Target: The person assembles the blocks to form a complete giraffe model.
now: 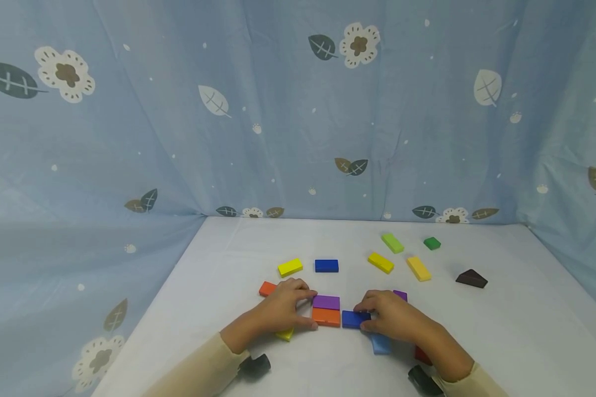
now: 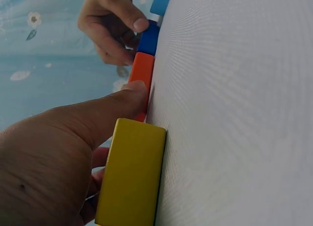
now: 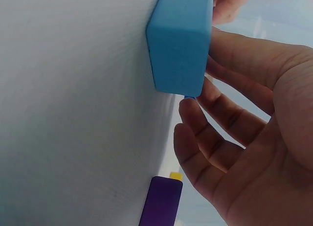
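In the head view my left hand [image 1: 284, 307] spans the left end of two blocks lying side by side. Its index finger touches the purple block [image 1: 326, 302], and its thumb touches the orange block [image 1: 326, 317]. My right hand [image 1: 392, 315] pinches a dark blue block [image 1: 351, 319] between thumb and fingers, just right of the orange one. Under that hand lies a light blue block [image 1: 381, 344], large in the right wrist view. A yellow block [image 2: 132, 172] lies beside my left hand in the left wrist view, partly covered by the hand in the head view.
Farther back lie a yellow block [image 1: 290, 267], a dark blue block [image 1: 326, 266], another yellow block [image 1: 380, 262], a light green block [image 1: 392, 242], a pale yellow block [image 1: 419, 268], a green piece [image 1: 432, 243] and a dark brown triangular block [image 1: 472, 278]. A red block [image 1: 422, 355] is beneath my right forearm.
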{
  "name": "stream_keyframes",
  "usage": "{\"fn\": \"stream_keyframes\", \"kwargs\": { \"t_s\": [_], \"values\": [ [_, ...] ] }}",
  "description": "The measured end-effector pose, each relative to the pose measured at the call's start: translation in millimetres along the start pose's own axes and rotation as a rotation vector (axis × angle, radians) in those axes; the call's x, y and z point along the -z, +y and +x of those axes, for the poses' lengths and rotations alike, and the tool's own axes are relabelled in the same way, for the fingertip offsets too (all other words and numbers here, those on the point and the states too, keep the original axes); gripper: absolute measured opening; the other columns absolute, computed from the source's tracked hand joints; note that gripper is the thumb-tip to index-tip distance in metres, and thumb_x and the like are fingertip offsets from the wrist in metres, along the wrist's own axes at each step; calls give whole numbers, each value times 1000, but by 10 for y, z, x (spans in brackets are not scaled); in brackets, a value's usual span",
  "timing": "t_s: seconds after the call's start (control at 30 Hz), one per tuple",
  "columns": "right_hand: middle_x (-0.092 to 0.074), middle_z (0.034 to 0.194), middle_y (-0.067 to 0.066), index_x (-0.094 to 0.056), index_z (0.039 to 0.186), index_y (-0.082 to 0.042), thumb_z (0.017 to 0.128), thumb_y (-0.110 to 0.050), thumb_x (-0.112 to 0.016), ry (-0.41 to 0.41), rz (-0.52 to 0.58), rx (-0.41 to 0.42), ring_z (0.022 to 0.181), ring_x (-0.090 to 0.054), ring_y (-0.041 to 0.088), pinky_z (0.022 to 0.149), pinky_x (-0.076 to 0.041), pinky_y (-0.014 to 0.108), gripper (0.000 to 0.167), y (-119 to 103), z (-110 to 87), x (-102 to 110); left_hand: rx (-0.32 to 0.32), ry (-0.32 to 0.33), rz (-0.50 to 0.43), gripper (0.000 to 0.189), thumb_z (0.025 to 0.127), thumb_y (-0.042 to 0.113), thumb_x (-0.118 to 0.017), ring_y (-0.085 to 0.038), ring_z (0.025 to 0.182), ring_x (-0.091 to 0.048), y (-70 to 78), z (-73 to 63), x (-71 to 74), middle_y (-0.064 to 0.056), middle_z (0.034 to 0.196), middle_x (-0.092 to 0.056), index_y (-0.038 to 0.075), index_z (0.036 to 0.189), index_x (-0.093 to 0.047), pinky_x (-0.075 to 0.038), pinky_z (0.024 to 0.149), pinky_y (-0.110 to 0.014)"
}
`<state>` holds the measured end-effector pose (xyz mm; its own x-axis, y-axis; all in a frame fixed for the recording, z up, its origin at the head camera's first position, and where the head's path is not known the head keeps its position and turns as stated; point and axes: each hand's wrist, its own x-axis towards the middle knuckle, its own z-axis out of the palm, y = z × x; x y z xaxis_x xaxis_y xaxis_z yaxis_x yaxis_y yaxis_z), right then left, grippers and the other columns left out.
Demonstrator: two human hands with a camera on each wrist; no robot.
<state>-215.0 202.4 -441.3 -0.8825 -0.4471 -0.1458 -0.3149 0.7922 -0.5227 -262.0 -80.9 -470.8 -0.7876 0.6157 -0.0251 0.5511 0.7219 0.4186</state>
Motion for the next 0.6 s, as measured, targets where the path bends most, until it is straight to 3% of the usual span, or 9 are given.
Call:
{"fn": "stream_keyframes", "kwargs": {
  "t_s": [0.6],
  "values": [
    [-61,95,-14,-76,110,-19,81,-22,-80,1,-13,7,90,-57,10,85,-52,40,30,-4,4,3,-1,7,9,76,71,70,-71,-11,111,-46,-10,19,-5,12,115,-53,31,134,-60,-44,94,-37]
  ]
}}
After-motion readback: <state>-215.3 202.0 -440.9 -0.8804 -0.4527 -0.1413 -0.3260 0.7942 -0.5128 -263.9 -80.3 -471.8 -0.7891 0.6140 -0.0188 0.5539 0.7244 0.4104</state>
